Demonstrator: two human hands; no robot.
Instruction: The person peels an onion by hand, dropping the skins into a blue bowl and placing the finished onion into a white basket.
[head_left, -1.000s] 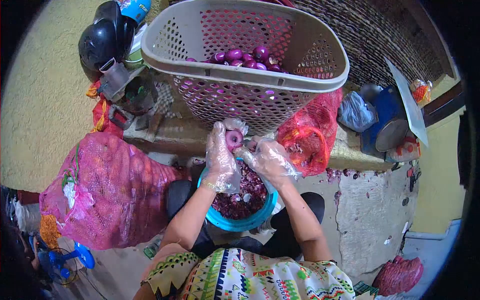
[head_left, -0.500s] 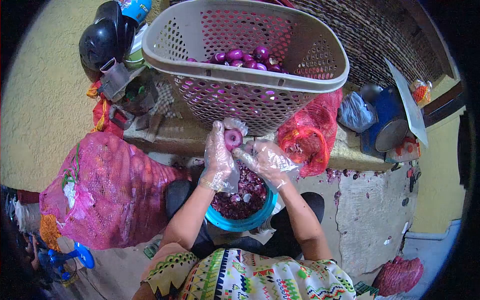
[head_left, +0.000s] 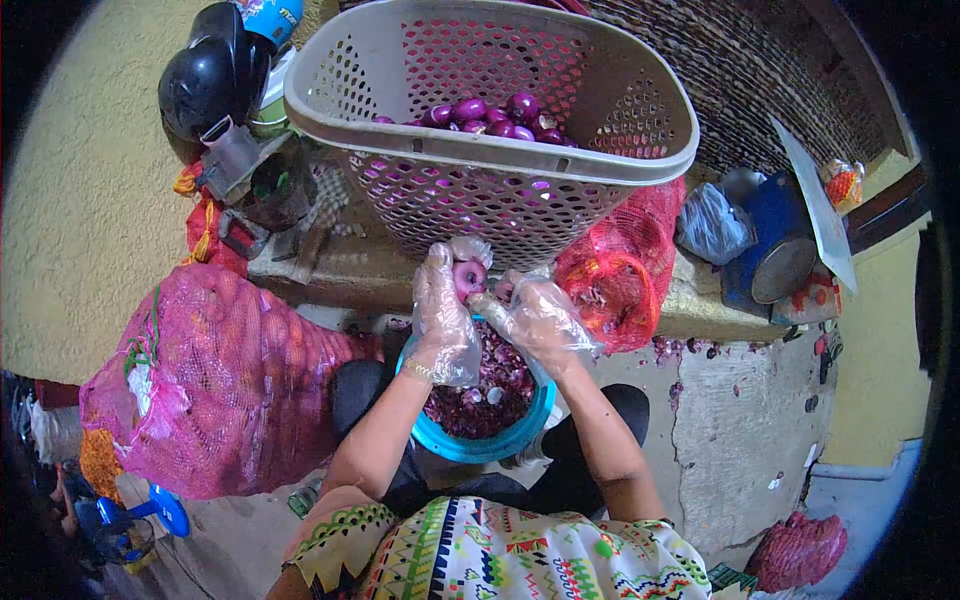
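My left hand (head_left: 441, 315), in a clear plastic glove, is closed around a purple onion (head_left: 468, 279). The onion's round end faces up and to the right. Beside it my right hand (head_left: 540, 318), gloved the same way, has its fingers curled with the thumb reaching to the onion's lower edge. What those fingers hold, if anything, is hidden. Below both hands stands a turquoise basin (head_left: 480, 452), with dark purple onion skins (head_left: 478, 392) and a few pale pieces inside.
A large perforated basket (head_left: 500, 160) holding purple onions (head_left: 490, 115) stands in front. At the left bulges a pink mesh sack (head_left: 230, 390) of onions. A red mesh sack (head_left: 615, 290) sits behind my right hand. Skin scraps lie on the floor (head_left: 735, 430) at the right.
The onion has turned slightly in my left hand and shifted a little to the right. My right fingers have moved slightly right at its edge.
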